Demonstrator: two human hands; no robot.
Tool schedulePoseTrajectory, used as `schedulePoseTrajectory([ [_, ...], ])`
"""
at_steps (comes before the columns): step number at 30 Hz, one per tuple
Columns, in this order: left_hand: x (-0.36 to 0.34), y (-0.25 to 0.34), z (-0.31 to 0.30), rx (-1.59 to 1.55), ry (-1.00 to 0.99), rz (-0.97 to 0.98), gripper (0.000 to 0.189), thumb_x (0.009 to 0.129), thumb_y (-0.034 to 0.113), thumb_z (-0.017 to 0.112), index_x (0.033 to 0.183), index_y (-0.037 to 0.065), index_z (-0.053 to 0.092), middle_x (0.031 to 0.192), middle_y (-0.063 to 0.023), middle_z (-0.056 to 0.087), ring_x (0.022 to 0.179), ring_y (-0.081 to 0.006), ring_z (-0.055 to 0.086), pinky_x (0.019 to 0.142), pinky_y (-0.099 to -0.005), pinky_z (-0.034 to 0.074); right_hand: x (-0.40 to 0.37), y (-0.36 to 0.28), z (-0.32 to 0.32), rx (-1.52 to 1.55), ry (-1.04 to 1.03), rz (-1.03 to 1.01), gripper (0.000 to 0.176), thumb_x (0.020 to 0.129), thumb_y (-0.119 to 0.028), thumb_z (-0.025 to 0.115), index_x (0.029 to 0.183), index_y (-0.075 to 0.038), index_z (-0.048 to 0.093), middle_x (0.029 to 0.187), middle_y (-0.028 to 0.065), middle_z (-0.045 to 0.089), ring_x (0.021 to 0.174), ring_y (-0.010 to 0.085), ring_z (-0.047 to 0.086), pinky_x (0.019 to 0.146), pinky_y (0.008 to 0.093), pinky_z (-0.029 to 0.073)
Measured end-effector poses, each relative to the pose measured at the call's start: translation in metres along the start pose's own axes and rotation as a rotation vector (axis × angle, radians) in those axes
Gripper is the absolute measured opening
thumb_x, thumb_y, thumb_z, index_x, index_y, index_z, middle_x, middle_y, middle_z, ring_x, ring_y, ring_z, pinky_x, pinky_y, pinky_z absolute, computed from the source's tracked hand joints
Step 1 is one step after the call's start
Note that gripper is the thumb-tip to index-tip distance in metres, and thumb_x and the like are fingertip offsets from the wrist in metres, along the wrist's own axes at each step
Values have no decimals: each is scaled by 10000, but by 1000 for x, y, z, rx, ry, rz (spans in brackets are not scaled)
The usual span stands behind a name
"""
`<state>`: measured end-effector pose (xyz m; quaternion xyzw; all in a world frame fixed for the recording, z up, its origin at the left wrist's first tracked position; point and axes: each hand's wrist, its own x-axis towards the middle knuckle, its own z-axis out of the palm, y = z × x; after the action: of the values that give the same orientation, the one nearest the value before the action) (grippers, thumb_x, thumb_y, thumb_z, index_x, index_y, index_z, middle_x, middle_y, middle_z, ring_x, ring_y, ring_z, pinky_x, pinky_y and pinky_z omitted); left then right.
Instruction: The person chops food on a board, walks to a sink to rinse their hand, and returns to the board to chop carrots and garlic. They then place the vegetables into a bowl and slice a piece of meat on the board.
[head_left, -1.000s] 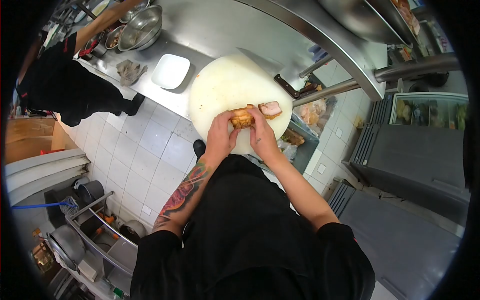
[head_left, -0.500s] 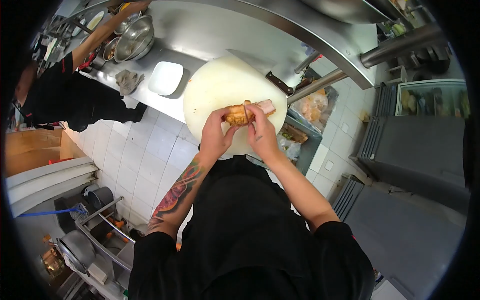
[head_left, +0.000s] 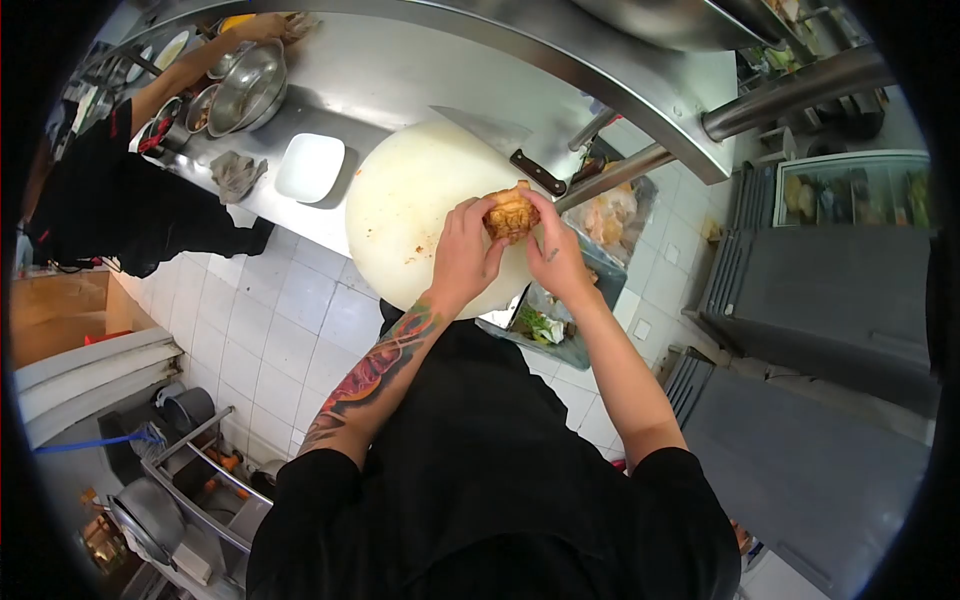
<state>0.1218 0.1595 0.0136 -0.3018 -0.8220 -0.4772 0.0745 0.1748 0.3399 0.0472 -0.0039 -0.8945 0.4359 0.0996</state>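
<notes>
A golden-brown piece of roast pork [head_left: 511, 215] is held over the right part of a round white cutting board [head_left: 400, 190]. My left hand [head_left: 465, 245] grips its left side, with the thumb bent in below. On the other side, the fingers of my right hand [head_left: 560, 258] close around the pork. Brown crumbs lie on the board left of my hands. A cleaver [head_left: 538, 172] with a dark riveted handle rests behind the board, its wide blade flat on the steel table.
Left of the board stand a square white dish [head_left: 310, 168], a crumpled grey cloth [head_left: 236, 176] and metal bowls [head_left: 248, 90]. A co-worker's arm [head_left: 190, 75] reaches over the bowls. Below the board's right edge is a bin [head_left: 572, 345] with scraps; a steel shelf [head_left: 600, 70] runs overhead.
Both hands have moved right with the pork, toward the board's right edge. The pale cut end seen before no longer shows. Crumbs are now uncovered on the board. The view has shifted slightly.
</notes>
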Motion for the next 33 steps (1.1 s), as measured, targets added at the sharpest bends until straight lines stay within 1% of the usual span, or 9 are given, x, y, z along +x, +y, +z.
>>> schedulePoseTrajectory([
  [4,-8,6,6,-22,26,-20,797,804,-28,793,1496,46,405,1454,-284,450,1272,-503,546,1078,-489,499,-5,8,5,31,3,-61,779,866,165,572,1582,-95,410,1472,229,572,1330,385,621,1068,435,528],
  [8,-13,-13,23,-134,5,-58,822,800,-60,778,1514,51,385,1463,-282,439,1280,-505,545,1060,-480,528,-7,13,21,84,84,-7,781,873,198,573,1582,-84,410,1497,221,564,1355,358,615,1089,417,541],
  [12,-8,-24,17,-180,15,-19,854,784,-132,778,1522,32,380,1463,-257,447,1277,-433,567,991,-428,597,-8,9,32,68,159,34,779,876,214,587,1578,-74,413,1479,224,587,1299,352,659,1076,409,561],
  [15,2,-29,-25,-195,33,-49,832,769,-121,757,1507,68,422,1449,-258,444,1254,-489,568,1019,-475,553,11,-7,53,72,151,44,779,893,211,580,1594,-65,382,1412,219,624,1261,319,686,1057,399,574],
  [18,23,-42,-87,-204,36,-125,835,762,-133,783,1501,97,470,1485,-229,405,1212,-430,619,986,-433,592,55,-52,85,169,133,-30,796,881,210,563,1598,-78,371,1406,240,624,1272,353,675,1041,423,574],
  [23,55,-119,-214,-77,-15,-273,898,759,-154,823,1535,126,468,1461,-183,398,1157,-294,667,944,-374,628,149,-114,185,232,-33,15,804,854,129,629,1571,-110,356,1323,275,672,1241,447,666,1001,485,554],
  [26,62,-202,-255,-64,-121,-393,917,762,-120,842,1557,101,443,1442,-197,405,1143,-316,677,907,-370,641,200,-120,259,176,-162,198,805,816,37,739,1536,-104,407,1236,233,713,1162,371,718,949,411,579],
  [29,53,-301,-257,-47,-325,-485,1022,728,-38,896,1601,10,367,1380,-205,456,1142,-332,676,878,-361,646,227,-98,313,26,-246,274,857,757,-85,842,1506,-86,425,1185,231,732,1134,377,724,937,409,562],
  [33,65,-325,-252,25,-490,-495,994,732,112,911,1555,-84,389,1354,-295,547,1173,-405,660,949,-421,597,243,-86,327,-139,-409,452,944,697,-156,888,1518,-29,441,1273,255,705,1199,393,691,1006,404,553],
])
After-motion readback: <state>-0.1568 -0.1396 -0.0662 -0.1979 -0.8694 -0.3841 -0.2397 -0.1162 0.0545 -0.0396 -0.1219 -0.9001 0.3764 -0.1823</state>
